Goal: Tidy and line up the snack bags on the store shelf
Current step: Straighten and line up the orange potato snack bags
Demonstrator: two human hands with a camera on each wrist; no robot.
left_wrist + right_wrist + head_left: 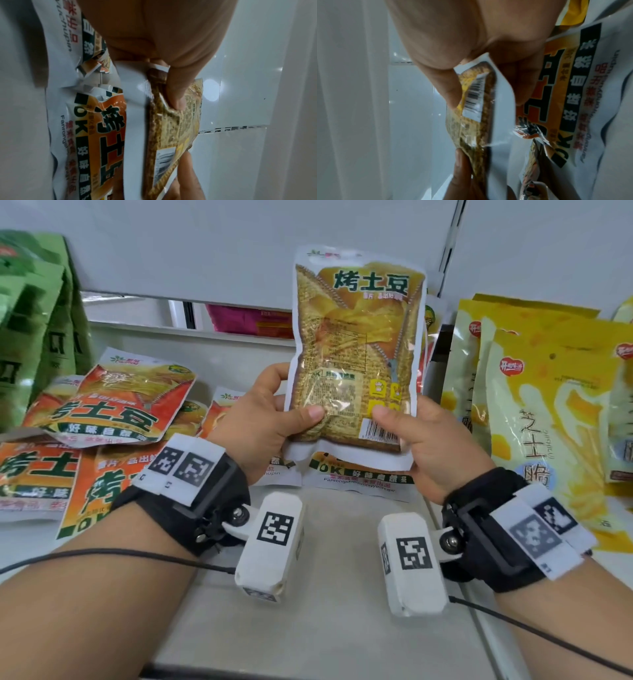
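The left hand and right hand each grasp a bottom corner of the yellow snack bag, held upright above the shelf. Only the head view shows orange bags scattered at 9 o'clock and pale yellow bags upright at 3 o'clock. The wrist views show thumbs pinching the bag's back face beside its barcode.

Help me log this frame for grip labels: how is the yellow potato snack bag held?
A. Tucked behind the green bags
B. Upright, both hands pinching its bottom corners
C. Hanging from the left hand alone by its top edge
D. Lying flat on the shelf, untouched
B: the yellow bag stands upright above the shelf, the left hand and right hand each pinching a bottom corner, thumbs on the side facing the camera.
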